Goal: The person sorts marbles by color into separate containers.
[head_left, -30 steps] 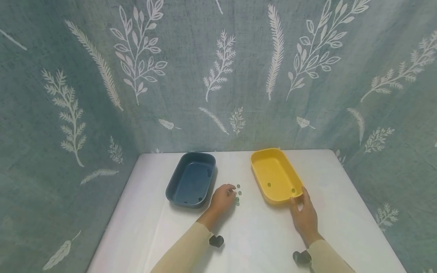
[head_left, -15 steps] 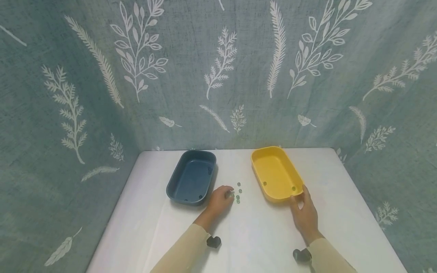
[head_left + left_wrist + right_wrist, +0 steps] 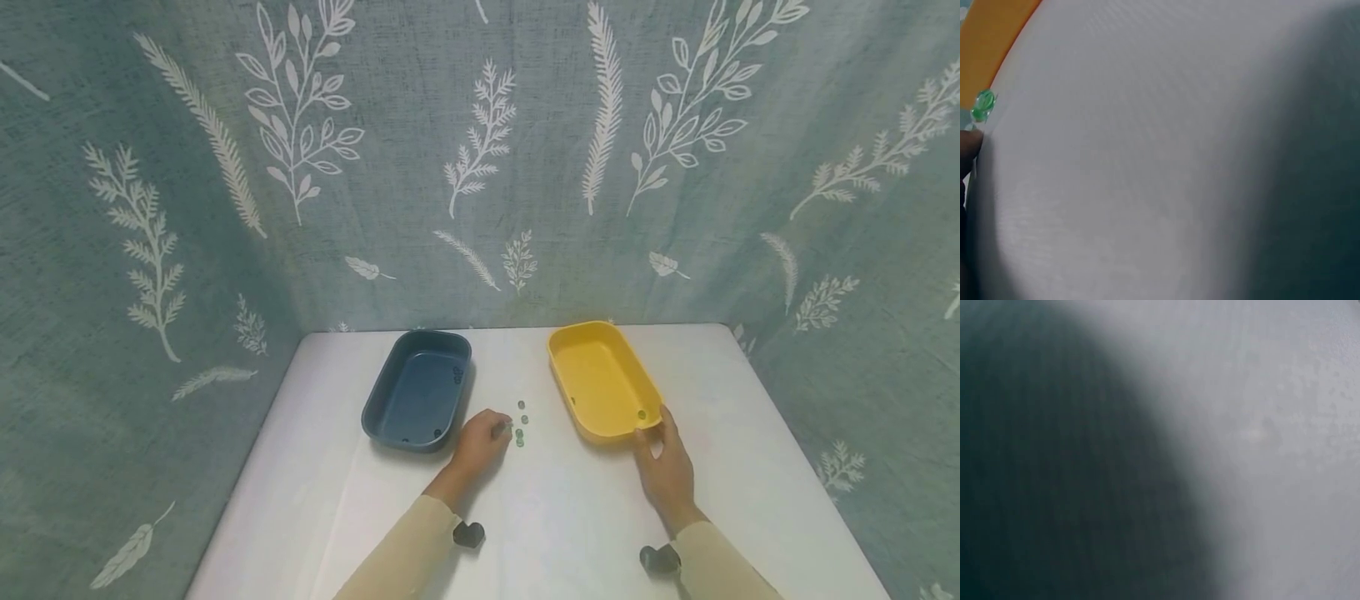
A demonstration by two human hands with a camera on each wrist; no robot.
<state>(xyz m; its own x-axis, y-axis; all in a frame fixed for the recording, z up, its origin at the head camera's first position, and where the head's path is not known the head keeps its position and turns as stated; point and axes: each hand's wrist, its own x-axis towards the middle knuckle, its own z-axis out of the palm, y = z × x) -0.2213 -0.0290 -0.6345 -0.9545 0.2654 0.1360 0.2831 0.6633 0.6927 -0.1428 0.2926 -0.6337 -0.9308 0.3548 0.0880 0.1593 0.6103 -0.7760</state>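
Observation:
Near the middle of the table, my left hand (image 3: 478,440) pinches a small green glass marble (image 3: 508,426) between thumb and fingertips. Several more green marbles (image 3: 521,405) lie just right of those fingers. In the left wrist view, a fingertip (image 3: 970,145) shows at the left edge, with clear green marbles (image 3: 983,104) right above it. My right hand (image 3: 666,473) grips the near right corner of a yellow tray (image 3: 600,375), thumb and fingers at its rim. One marble (image 3: 641,414) sits near that corner, another (image 3: 573,401) by the left wall. The right wrist view is mostly dark blur.
A dark blue tray (image 3: 423,387) stands left of the marbles, with several small marbles (image 3: 457,375) along its walls. Both trays stand on a white table (image 3: 555,517). Patterned green-grey cloth (image 3: 420,192) hangs behind and at both sides.
A marble in the yellow tray has rolled left to the side wall. My left hand has drawn slightly left and its fingertips have come together at a marble. My right hand stays on the tray.

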